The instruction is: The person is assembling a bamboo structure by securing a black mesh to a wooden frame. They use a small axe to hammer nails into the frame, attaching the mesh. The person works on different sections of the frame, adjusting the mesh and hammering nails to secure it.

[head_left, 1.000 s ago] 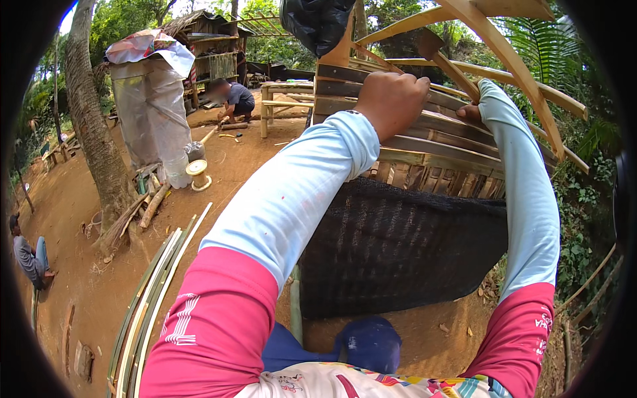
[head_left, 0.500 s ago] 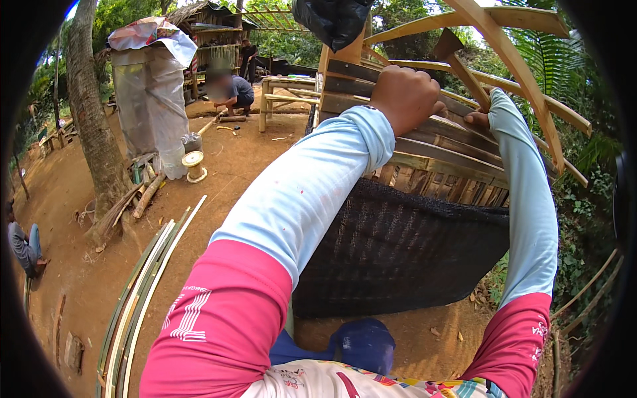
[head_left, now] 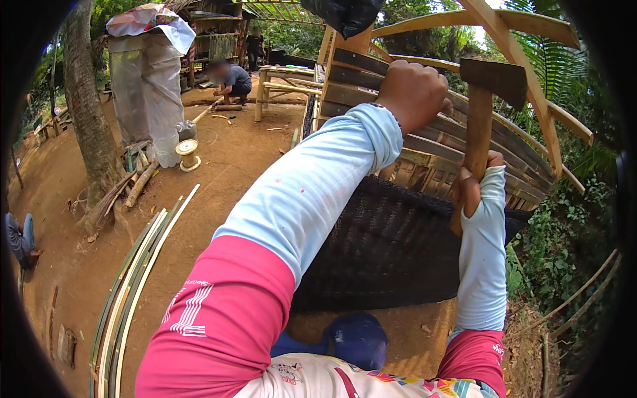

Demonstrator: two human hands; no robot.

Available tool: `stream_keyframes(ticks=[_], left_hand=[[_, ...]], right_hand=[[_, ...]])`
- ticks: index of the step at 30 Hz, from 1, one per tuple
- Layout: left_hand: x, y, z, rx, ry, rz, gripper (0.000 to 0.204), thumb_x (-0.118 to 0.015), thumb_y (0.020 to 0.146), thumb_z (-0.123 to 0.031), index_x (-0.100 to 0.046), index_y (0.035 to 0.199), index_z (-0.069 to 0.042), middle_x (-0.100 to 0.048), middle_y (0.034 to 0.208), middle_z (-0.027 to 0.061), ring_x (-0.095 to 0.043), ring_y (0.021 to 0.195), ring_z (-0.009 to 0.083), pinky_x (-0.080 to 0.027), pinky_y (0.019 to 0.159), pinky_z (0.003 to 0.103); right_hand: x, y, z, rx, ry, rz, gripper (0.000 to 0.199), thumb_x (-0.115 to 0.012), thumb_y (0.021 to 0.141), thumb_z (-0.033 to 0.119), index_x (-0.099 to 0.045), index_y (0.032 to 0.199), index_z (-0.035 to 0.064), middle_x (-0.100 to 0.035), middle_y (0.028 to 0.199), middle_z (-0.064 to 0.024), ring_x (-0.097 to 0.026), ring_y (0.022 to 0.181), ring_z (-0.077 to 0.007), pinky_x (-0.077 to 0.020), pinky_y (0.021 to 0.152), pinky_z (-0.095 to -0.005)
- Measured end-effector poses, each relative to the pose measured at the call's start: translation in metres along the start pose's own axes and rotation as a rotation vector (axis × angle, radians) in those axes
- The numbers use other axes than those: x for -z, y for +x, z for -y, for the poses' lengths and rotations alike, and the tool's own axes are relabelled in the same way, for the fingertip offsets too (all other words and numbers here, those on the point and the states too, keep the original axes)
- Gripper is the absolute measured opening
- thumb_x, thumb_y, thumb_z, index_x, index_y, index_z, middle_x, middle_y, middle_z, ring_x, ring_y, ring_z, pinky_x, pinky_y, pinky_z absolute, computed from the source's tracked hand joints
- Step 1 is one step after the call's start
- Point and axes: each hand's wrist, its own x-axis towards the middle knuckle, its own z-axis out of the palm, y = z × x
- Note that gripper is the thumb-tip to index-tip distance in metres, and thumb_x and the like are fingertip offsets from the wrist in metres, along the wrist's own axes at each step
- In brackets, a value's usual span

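A hatchet (head_left: 478, 126) with a dark metal head and a pale wooden handle stands nearly upright in front of the planks. My right hand (head_left: 472, 187) is wrapped round the lower part of its handle. Further left, my left hand (head_left: 413, 96) is closed in a fist against the curved dark wooden slats (head_left: 355, 78); what its fingers hold, if anything, is hidden behind it. Under the slats runs a band of bamboo strips (head_left: 405, 174), with black netting (head_left: 385, 245) hanging below.
Curved pale wooden strips (head_left: 517, 53) arch at the upper right, and a black plastic bag (head_left: 342, 14) hangs overhead. Long split bamboo strips (head_left: 136, 292) lie on the ground at left, near a spool (head_left: 188, 154). A person (head_left: 233, 83) crouches beyond by a bamboo table (head_left: 285, 86).
My right hand has come down and left, and the hatchet, earlier tilted against the slats, now stands more upright and nearer. My left fist stays almost where it was.
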Motion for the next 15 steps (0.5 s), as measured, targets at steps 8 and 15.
stream_keyframes(ticks=[8, 15], left_hand=[[-0.01, -0.003, 0.004, 0.065, -0.133, 0.003, 0.025, -0.069, 0.075, -0.037, -0.069, 0.077, -0.011, -0.067, 0.073, 0.0062, -0.067, 0.067, 0.0255, -0.051, 0.059, 0.038], [-0.013, -0.007, 0.005, 0.024, -0.102, -0.074, 0.025, -0.075, 0.07, -0.038, -0.069, 0.074, -0.014, -0.067, 0.073, 0.0044, -0.067, 0.067, 0.0244, -0.051, 0.064, 0.037]], right_hand=[[-0.036, 0.017, 0.012, 0.241, -0.314, 0.111, 0.043, -0.053, 0.099, 0.019, -0.043, 0.139, 0.0088, -0.056, 0.093, -0.0027, -0.05, 0.067, -0.007, -0.0442, 0.061, -0.0222], [0.0, 0.125, 0.017, 0.798, -0.443, 0.451, 0.035, -0.053, 0.091, -0.006, -0.054, 0.125, 0.0042, -0.06, 0.096, -0.0052, -0.056, 0.086, -0.0135, -0.0456, 0.084, -0.0265]])
